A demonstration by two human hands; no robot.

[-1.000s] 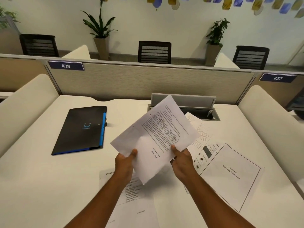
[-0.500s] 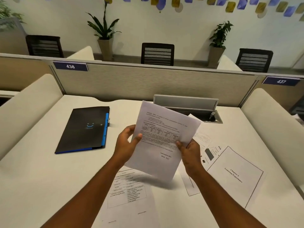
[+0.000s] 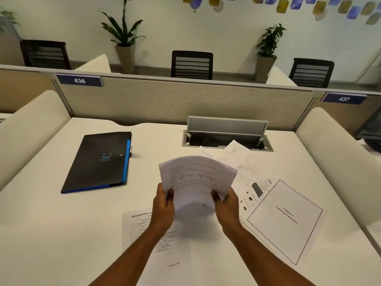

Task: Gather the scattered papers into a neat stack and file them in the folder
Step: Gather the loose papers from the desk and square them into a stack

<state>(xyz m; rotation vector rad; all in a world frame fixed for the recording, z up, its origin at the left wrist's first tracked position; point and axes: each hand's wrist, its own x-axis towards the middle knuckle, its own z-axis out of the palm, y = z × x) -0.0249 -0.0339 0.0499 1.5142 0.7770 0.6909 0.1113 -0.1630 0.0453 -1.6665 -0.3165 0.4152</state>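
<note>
Over the middle of the white desk (image 3: pixel 51 234) I hold a small bundle of printed sheets (image 3: pixel 195 178), bowed upward. My left hand (image 3: pixel 164 205) grips its lower left edge and my right hand (image 3: pixel 225 205) grips its lower right edge. A black folder with a blue edge (image 3: pixel 99 162) lies shut to the left, apart from my hands. Loose sheets remain flat on the desk: a bordered title page (image 3: pixel 285 219) at the right, a sheet with dark pictures (image 3: pixel 256 190) beside it, a text page (image 3: pixel 245 162) behind the bundle, and a form with a table (image 3: pixel 142 230) under my left forearm.
An open cable box with a raised grey lid (image 3: pixel 226 125) sits at the desk's back, under one page's corner. A grey partition (image 3: pixel 185 102) closes the far side, and padded cream dividers (image 3: pixel 334 153) flank both sides. Chairs and potted plants stand beyond.
The bundle has turned from tilted to square with me and lowered toward the desk, now bowing upward. Both hands slid down to its lower edges.
</note>
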